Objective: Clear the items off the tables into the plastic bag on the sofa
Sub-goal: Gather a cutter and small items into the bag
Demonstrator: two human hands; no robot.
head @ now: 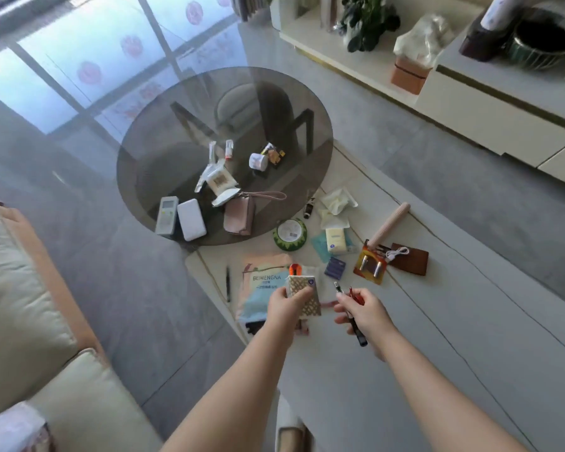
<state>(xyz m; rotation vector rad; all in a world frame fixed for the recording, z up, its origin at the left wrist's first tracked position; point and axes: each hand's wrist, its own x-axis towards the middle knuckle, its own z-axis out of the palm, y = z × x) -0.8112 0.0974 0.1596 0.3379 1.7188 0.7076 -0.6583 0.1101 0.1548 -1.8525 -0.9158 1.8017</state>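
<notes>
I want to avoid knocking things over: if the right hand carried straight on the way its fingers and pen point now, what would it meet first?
The right hand, gripping a dark pen, points up-left across the white table. First in that line is probably the small purple box, then the yellow tissue pack. Depth is unclear, so it might pass above them.

What I can't make out from the head view

My left hand [289, 305] covers the lower part of the patterned pack [302, 293]; the small red thing [356, 293] in my right hand [361, 313] is too blurred to name. The sofa [30, 305] is cut off at the left and bottom edges, and the small print on the BEIMENGNA pouch [258, 288] is unreadable.
</notes>
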